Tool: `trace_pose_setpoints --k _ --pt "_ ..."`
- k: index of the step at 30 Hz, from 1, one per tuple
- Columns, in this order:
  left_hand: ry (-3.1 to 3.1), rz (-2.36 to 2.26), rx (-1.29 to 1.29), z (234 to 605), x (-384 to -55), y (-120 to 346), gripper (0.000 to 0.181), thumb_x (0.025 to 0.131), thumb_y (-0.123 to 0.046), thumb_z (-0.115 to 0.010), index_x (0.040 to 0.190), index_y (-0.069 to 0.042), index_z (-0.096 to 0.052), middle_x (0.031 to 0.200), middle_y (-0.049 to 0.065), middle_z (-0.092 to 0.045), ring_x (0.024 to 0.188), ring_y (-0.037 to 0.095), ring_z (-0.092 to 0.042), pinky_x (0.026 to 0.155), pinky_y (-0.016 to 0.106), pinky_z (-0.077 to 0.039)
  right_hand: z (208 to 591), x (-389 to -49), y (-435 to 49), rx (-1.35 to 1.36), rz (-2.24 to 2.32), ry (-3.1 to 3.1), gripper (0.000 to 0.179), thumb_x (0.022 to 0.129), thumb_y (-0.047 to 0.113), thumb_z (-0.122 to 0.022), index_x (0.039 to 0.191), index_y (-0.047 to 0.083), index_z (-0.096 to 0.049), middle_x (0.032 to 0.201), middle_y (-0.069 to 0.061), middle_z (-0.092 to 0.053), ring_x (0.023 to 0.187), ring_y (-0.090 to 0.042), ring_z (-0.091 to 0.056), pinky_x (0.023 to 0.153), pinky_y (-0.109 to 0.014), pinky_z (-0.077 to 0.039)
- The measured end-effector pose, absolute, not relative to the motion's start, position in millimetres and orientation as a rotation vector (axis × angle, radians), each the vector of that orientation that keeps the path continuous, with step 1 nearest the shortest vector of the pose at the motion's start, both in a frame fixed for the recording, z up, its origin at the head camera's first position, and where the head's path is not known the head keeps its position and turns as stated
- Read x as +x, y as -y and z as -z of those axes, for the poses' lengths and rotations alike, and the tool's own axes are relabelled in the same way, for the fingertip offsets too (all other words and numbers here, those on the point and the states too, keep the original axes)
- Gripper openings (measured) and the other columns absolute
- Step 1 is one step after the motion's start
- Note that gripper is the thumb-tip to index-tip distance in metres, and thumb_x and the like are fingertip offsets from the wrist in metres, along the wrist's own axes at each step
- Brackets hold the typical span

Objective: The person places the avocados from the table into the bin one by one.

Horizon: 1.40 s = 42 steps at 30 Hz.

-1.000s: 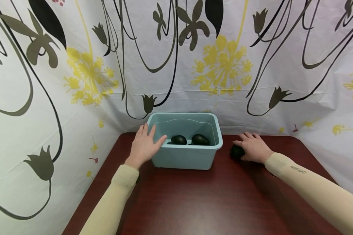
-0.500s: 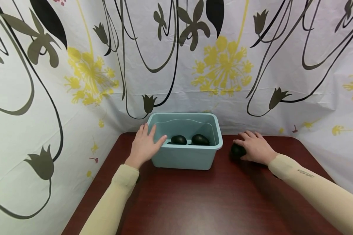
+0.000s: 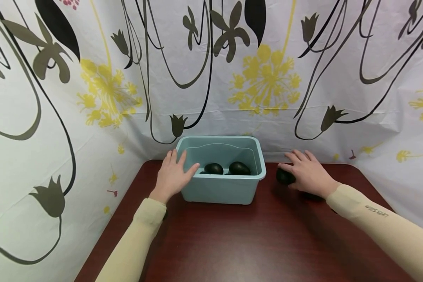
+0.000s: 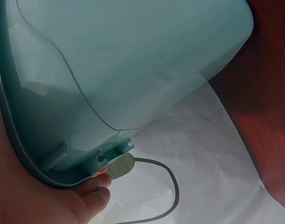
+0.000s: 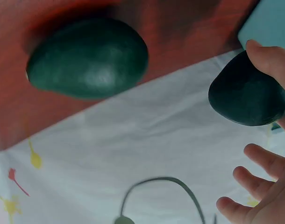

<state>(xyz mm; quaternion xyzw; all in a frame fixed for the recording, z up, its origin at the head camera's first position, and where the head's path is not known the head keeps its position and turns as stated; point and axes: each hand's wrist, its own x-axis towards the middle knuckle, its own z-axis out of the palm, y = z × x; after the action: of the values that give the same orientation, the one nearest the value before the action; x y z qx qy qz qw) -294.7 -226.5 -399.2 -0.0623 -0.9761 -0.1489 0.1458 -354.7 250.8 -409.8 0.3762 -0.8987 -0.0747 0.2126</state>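
Note:
A dark green avocado (image 3: 285,176) is pinched between the thumb and forefinger of my right hand (image 3: 309,175), just over the table right of the light blue plastic bin (image 3: 218,190). The right wrist view shows the held avocado (image 5: 247,91) at the right, the other fingers spread away from it. A second avocado (image 5: 89,59) lies on the table, mostly under that hand in the head view. My left hand (image 3: 172,174) rests on the bin's left rim, fingers spread. Inside the bin lie avocados (image 3: 239,168), partly hidden by its front wall.
The dark red wooden table (image 3: 232,239) ends close behind the bin. White cloth (image 3: 204,94) with printed flowers and vines hangs behind the table and along its left side.
My right hand has raised the avocado slightly from the table and shifted a little to the right, uncovering part of the second avocado. My left hand stays at the bin's rim.

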Motion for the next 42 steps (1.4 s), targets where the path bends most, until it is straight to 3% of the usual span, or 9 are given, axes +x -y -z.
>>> trace_pose_setpoints --k 7,21,42 --pt "2.808 0.433 -0.186 396.7 -293.0 226.7 0.095 0.093 -0.081 -0.027 0.160 -0.014 -0.030 0.163 0.022 -0.019 0.152 0.037 -0.011 0.115 0.059 -0.028 386.1 -347.2 -245.1 1.094 0.280 2.361 0.076 0.061 0.048 -0.094 0.128 0.020 -0.070 0.144 -0.023 -0.047 0.132 -0.046 -0.041 0.102 -0.070 -0.031" --pt "2.788 0.443 -0.198 400.2 -291.7 226.7 0.092 0.094 -0.078 -0.031 0.159 -0.013 -0.032 0.162 0.023 -0.021 0.151 0.039 -0.013 0.113 0.060 -0.030 342.2 -333.8 -228.2 1.152 0.400 2.280 0.081 0.061 0.041 -0.095 0.134 0.018 -0.067 0.151 -0.024 -0.041 0.139 -0.047 -0.033 0.109 -0.070 -0.024" --pt "2.795 0.430 -0.201 397.9 -292.3 225.2 0.093 0.094 -0.079 -0.029 0.159 -0.013 -0.033 0.162 0.023 -0.021 0.151 0.039 -0.014 0.114 0.059 -0.029 295.6 -337.3 -170.7 1.158 0.335 2.187 0.085 0.063 0.046 -0.095 0.137 0.017 -0.064 0.153 -0.024 -0.038 0.140 -0.046 -0.033 0.110 -0.069 -0.024"
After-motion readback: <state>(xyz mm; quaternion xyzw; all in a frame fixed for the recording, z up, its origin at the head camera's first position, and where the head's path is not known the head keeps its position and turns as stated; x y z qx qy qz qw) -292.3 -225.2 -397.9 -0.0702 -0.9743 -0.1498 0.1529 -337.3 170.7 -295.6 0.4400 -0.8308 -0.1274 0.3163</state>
